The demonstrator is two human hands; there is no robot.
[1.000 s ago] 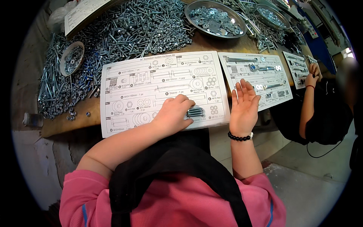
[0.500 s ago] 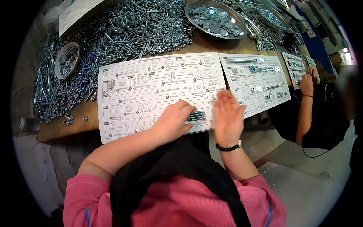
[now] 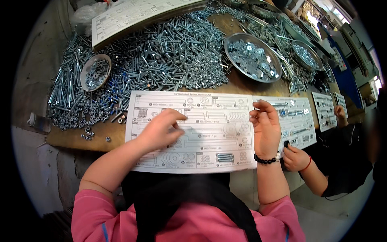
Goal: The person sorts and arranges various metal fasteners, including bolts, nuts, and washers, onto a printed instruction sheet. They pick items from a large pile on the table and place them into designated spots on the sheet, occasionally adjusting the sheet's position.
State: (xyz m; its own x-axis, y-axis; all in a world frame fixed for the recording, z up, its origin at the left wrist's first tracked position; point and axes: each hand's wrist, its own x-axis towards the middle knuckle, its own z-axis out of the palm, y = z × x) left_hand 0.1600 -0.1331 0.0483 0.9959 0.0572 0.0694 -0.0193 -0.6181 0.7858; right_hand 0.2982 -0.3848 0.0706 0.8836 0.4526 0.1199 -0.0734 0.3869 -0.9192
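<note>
A white printed card [image 3: 193, 166] with outlines of hardware lies in front of me at the table's edge. Several silver bolts [image 3: 225, 157] rest side by side on its lower right part. Over the card's left half, my left hand [image 3: 161, 131] is held with thumb and fingers apart, and it holds nothing. My right hand [image 3: 267, 131], with a black bead bracelet at the wrist, is raised at the card's right edge. Its fingers are loosely bent and apart, and nothing shows in them.
Behind the card spreads a big heap of bolts and nuts [image 3: 161, 56]. Dishes of washers [image 3: 258, 60] and small parts [image 3: 96, 72] stand in it. A stack of printed cards [image 3: 141, 20] lies behind. At right, a co-worker's hand [image 3: 296, 158] is near a second card [image 3: 300, 135] bearing hardware.
My left hand has left the bolts and moved up and left. The right hand has lifted, its fingers now bent. A co-worker's hand has come in close at the right. The view has shifted.
</note>
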